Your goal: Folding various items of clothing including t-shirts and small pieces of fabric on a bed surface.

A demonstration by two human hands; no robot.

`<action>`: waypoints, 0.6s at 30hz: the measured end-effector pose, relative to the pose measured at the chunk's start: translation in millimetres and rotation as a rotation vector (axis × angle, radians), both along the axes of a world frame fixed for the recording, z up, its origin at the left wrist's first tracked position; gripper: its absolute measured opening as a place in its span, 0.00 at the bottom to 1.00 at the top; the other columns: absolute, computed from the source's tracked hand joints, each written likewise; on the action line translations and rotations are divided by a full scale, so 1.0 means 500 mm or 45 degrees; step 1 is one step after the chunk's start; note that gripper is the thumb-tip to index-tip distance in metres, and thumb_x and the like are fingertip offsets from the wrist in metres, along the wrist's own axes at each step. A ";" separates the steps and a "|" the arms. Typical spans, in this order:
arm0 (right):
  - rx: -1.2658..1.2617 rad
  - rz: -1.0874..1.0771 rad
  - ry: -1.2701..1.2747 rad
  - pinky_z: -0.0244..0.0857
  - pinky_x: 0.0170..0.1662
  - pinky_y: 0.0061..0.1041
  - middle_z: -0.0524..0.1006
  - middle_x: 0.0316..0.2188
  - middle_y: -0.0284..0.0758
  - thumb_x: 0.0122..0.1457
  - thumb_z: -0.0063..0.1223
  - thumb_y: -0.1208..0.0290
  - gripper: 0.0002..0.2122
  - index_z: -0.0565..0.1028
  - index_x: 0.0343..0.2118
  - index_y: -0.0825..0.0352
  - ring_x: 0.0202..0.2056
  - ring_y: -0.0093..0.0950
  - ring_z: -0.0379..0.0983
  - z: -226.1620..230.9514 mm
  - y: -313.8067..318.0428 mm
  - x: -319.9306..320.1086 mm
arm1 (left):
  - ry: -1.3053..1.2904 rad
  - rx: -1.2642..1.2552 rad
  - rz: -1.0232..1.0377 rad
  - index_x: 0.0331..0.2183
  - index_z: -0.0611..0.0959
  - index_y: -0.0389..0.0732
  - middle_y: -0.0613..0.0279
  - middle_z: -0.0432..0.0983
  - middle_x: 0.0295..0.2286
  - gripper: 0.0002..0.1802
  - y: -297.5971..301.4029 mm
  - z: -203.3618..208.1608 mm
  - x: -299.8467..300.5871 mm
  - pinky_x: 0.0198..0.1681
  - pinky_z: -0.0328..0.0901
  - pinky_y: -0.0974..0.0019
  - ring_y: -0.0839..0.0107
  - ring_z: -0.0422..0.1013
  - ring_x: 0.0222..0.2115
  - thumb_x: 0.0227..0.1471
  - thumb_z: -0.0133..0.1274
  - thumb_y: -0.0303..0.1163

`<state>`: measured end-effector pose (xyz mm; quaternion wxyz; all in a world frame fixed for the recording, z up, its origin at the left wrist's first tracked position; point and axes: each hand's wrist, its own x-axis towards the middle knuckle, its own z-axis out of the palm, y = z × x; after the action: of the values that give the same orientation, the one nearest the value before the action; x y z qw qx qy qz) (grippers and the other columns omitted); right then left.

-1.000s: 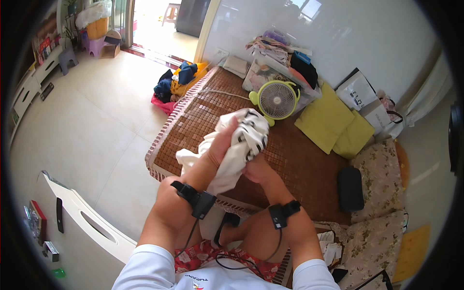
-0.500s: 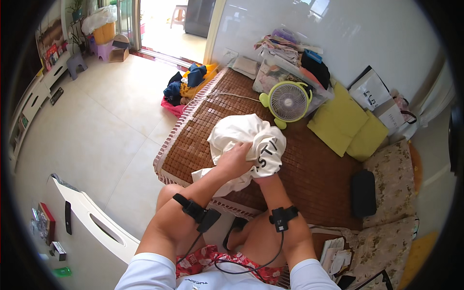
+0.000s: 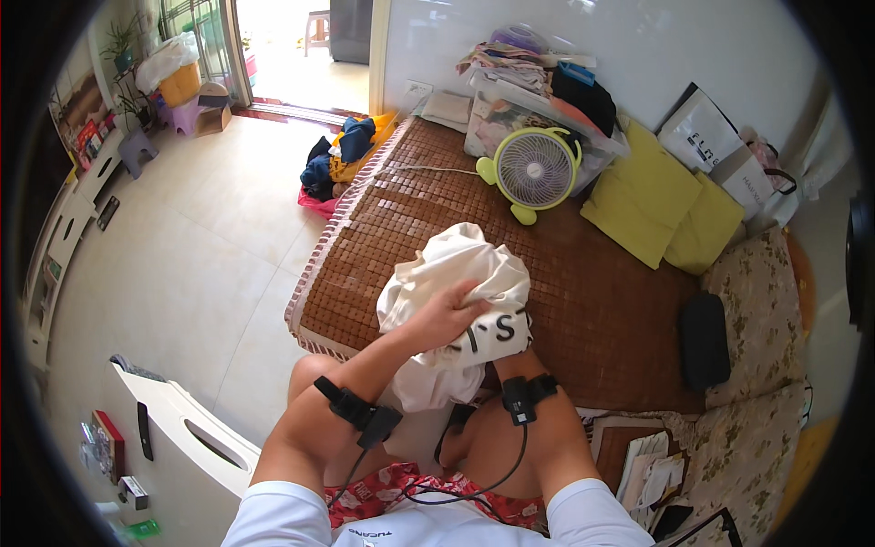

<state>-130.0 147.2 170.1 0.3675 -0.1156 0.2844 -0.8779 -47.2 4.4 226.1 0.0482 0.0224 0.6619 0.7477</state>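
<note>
A bunched cream-white garment (image 3: 437,273) with black lettering, which looks like a T-shirt, is held over the near edge of a brown tile mat (image 3: 592,337). My left hand (image 3: 447,316) lies across its top, fingers curled into the cloth and thumb side up. From the right, my right wrist (image 3: 516,365) goes in under the lettered part. The cloth covers my right hand, so its fingers do not show. A loose fold of the garment hangs down between my forearms, over the mat's edge.
Beyond the garment stands a green fan (image 3: 536,170), in front of a clear bin (image 3: 510,118) piled with clothes. Yellow-green cushions (image 3: 643,205) and a dark oblong case (image 3: 704,342) are at the right. A white chair (image 3: 187,424) is at the near left; a clothes pile (image 3: 342,159) is farther off.
The garment has come nearer to me and is more bunched, with its lettering turned. My left hand has moved down with it, and the right wrist is deeper under the cloth. The view has shifted slightly.
</note>
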 end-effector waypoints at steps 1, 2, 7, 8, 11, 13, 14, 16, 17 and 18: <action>0.010 -0.005 0.002 0.68 0.52 0.32 0.73 0.48 0.35 0.67 0.39 0.60 0.16 0.69 0.51 0.62 0.49 0.30 0.71 0.001 0.003 0.002 | -0.002 -0.002 -0.004 0.50 0.73 0.37 0.61 0.76 0.40 0.18 0.003 0.000 0.002 0.45 0.68 0.68 0.70 0.73 0.43 0.58 0.52 0.30; 0.018 -0.010 0.007 0.68 0.52 0.32 0.73 0.48 0.35 0.67 0.39 0.60 0.16 0.69 0.51 0.62 0.48 0.30 0.71 0.002 0.009 0.001 | 0.115 -0.482 0.318 0.50 0.73 0.38 0.57 0.75 0.41 0.20 0.010 0.011 0.006 0.46 0.67 0.64 0.64 0.73 0.43 0.55 0.54 0.30; 0.055 -0.029 0.037 0.68 0.52 0.32 0.73 0.48 0.35 0.67 0.40 0.60 0.16 0.69 0.51 0.62 0.48 0.30 0.71 0.005 0.020 0.002 | 0.550 -0.926 0.534 0.45 0.78 0.39 0.53 0.74 0.41 0.17 0.011 -0.044 -0.021 0.44 0.68 0.59 0.57 0.73 0.42 0.51 0.57 0.27; 0.063 -0.027 0.041 0.68 0.52 0.32 0.73 0.48 0.35 0.67 0.40 0.60 0.16 0.69 0.51 0.62 0.48 0.30 0.71 0.004 0.021 0.002 | 0.549 -0.924 0.530 0.45 0.78 0.39 0.53 0.74 0.41 0.17 0.013 -0.043 -0.022 0.44 0.68 0.59 0.57 0.73 0.42 0.51 0.57 0.27; 0.083 -0.044 0.063 0.68 0.52 0.32 0.73 0.48 0.35 0.67 0.40 0.60 0.16 0.69 0.51 0.62 0.48 0.30 0.71 0.002 0.020 -0.001 | 0.032 -0.250 0.184 0.45 0.79 0.40 0.60 0.76 0.39 0.14 0.012 -0.028 -0.030 0.42 0.68 0.66 0.68 0.74 0.40 0.55 0.55 0.29; 0.099 -0.047 0.078 0.68 0.52 0.32 0.73 0.48 0.35 0.66 0.41 0.60 0.16 0.69 0.51 0.62 0.48 0.30 0.71 0.001 0.023 -0.001 | -0.176 0.362 0.173 0.44 0.80 0.37 0.65 0.78 0.37 0.14 0.013 -0.005 -0.028 0.42 0.67 0.72 0.76 0.73 0.39 0.57 0.52 0.30; 0.096 -0.052 0.080 0.68 0.52 0.32 0.73 0.48 0.35 0.66 0.41 0.60 0.16 0.69 0.51 0.62 0.48 0.30 0.71 0.001 0.016 -0.009 | -0.182 0.332 0.184 0.44 0.80 0.34 0.60 0.78 0.38 0.15 0.006 -0.026 -0.036 0.44 0.68 0.70 0.73 0.74 0.40 0.57 0.52 0.32; 0.110 -0.054 0.086 0.68 0.51 0.32 0.73 0.48 0.35 0.66 0.41 0.61 0.15 0.69 0.51 0.62 0.48 0.30 0.71 0.003 0.024 -0.003 | 0.010 -0.119 0.254 0.45 0.79 0.34 0.58 0.78 0.38 0.17 0.001 -0.033 -0.037 0.44 0.67 0.68 0.71 0.74 0.40 0.57 0.53 0.33; 0.118 -0.051 0.088 0.68 0.51 0.32 0.73 0.48 0.35 0.66 0.41 0.61 0.15 0.69 0.51 0.62 0.48 0.30 0.71 0.005 0.021 0.000 | 0.199 -0.572 0.324 0.46 0.79 0.34 0.56 0.79 0.37 0.18 -0.001 -0.040 -0.034 0.45 0.67 0.67 0.69 0.74 0.40 0.56 0.54 0.34; 0.109 -0.046 0.089 0.68 0.51 0.32 0.73 0.48 0.35 0.66 0.41 0.61 0.15 0.69 0.51 0.62 0.48 0.30 0.71 0.005 0.013 -0.005 | 0.205 -0.482 0.380 0.46 0.78 0.36 0.55 0.79 0.36 0.20 -0.004 -0.066 -0.037 0.45 0.67 0.65 0.65 0.74 0.39 0.55 0.57 0.37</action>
<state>-132.4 153.6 172.6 0.3460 -0.1253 0.3365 -0.8668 -65.7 2.2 193.0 -0.1124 -0.0256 0.7878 0.6051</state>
